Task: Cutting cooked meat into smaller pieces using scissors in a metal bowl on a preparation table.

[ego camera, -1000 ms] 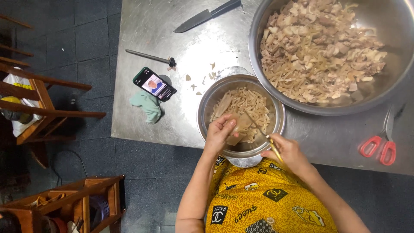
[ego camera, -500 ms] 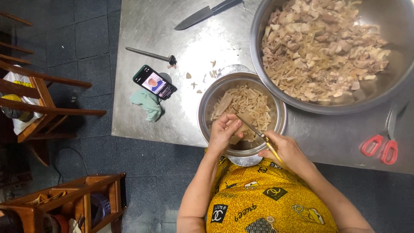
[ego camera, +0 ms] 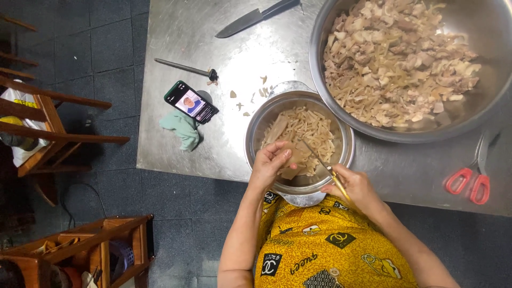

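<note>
A small steel bowl (ego camera: 341, 133) of pale cut strips sits at the near edge of the steel table (ego camera: 176, 48). Over its near rim my left hand (ego camera: 271, 162) pinches a pale flat piece of food (ego camera: 294, 156). My right hand (ego camera: 356, 186) grips yellow-handled scissors (ego camera: 320, 161), whose blades point up-left onto that piece. A large steel basin (ego camera: 480, 114) heaped with pale chopped pieces fills the far right of the table.
A phone (ego camera: 191, 102) leans on a green cloth (ego camera: 184, 128) left of the small bowl. A sharpening rod (ego camera: 184, 68) and a large knife (ego camera: 250, 18) lie farther back. Red-handled scissors (ego camera: 472, 181) rest at right. Wooden chairs (ego camera: 48, 114) stand left on the tiled floor.
My left hand has shifted slightly toward the bowl's near rim with the piece, and the scissors' blades have come onto it. Everything else is still.
</note>
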